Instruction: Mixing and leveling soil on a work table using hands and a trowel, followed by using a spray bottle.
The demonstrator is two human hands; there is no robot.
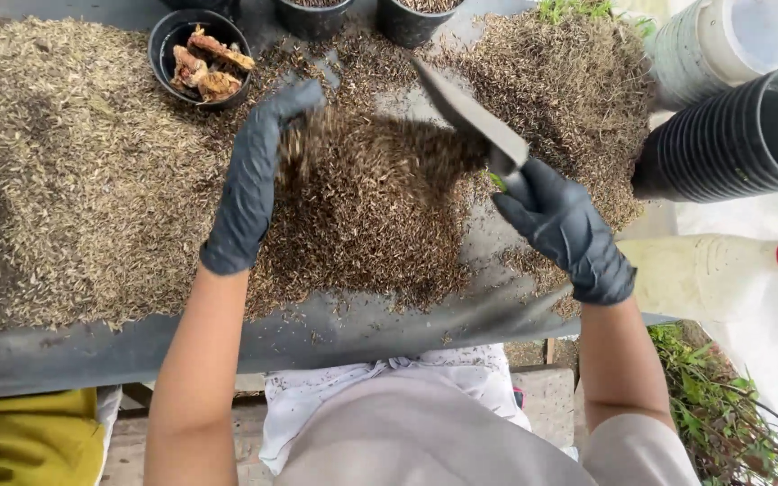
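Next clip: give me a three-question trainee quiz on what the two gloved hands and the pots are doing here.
1. True or false: the right hand in a dark rubber glove holds a grey-bladed knife.
2. What is the left hand doing? A) lifting a pot B) scooping loose brown chopped plant bits C) resting on the lap
3. What lies in the small round black plastic pot at the far left of the dark table sheet?

Key: 1 true. 2 B. 3 brownish-orange dried chunks.
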